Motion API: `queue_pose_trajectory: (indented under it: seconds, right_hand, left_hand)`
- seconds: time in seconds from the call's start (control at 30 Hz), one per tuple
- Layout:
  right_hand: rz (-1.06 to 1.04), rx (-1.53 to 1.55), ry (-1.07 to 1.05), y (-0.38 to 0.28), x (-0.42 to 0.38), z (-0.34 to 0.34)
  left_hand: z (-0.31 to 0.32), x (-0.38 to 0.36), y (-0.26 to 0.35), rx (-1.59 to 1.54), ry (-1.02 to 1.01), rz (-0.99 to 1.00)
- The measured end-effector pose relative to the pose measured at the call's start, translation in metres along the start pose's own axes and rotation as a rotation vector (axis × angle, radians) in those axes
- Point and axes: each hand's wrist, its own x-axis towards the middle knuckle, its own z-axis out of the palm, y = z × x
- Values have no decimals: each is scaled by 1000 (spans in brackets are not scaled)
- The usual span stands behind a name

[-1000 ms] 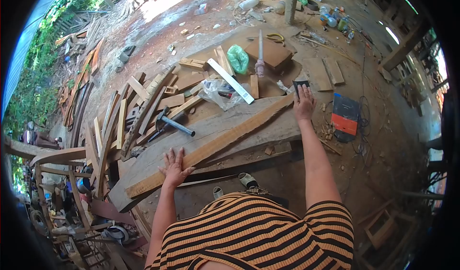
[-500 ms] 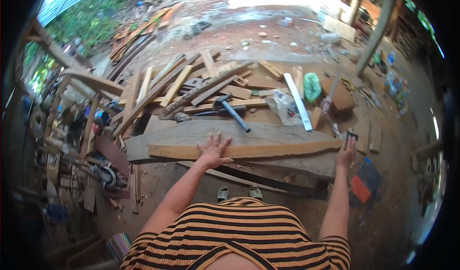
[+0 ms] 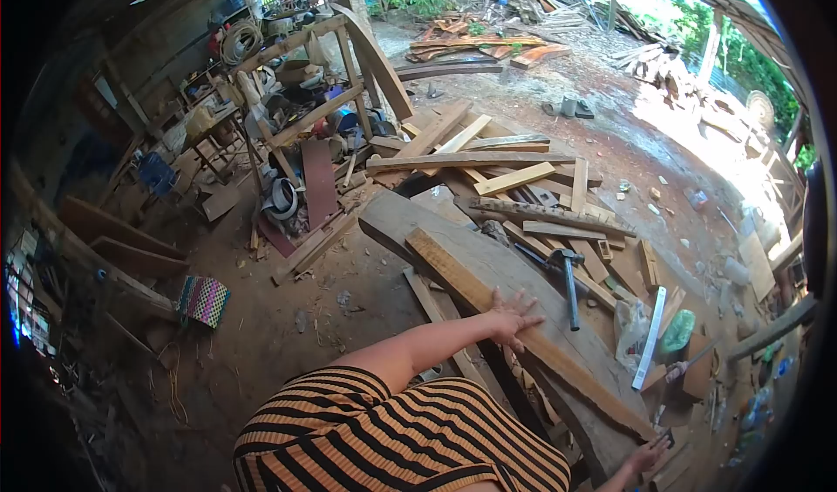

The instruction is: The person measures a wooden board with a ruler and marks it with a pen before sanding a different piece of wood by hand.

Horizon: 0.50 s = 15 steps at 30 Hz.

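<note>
My left hand (image 3: 513, 319) lies with spread fingers on a long narrow wooden strip (image 3: 453, 274). The strip rests along a wide, weathered plank (image 3: 523, 274). At the strip's far right end, near the bottom of the view, my right hand (image 3: 647, 455) is closed on a small dark object (image 3: 669, 438) that is too small to name. A hammer (image 3: 569, 287) with a blue handle lies on the plank beyond my left hand. Past it are a white ruler-like strip (image 3: 649, 339) and a clear plastic bag (image 3: 629, 328).
Wood offcuts (image 3: 514, 178) are piled behind the plank. A wooden frame (image 3: 318, 112) stands at the upper left among clutter. A green plastic bag (image 3: 677, 330) lies at the right, and a woven patterned item (image 3: 203, 301) is at the left.
The view has swung left, so the plank and strip now run diagonally. My left hand remains on the strip, and my right hand remains at its far end.
</note>
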Motion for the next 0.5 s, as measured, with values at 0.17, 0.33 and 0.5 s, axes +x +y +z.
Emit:
queue_pose_trajectory:
  seconds: [0.17,0.33,0.5]
  right_hand:
    - [-89,1,-98,-27,-25,7]
    - [-447,337,-133,-163,-135,-71]
    - [-774,466,-250,-183,-156,-104]
  left_hand:
    - [2,1,-1,-1,5,8]
    - [3,1,-1,-8,11,11]
    - [0,-1,1,-11,5,12]
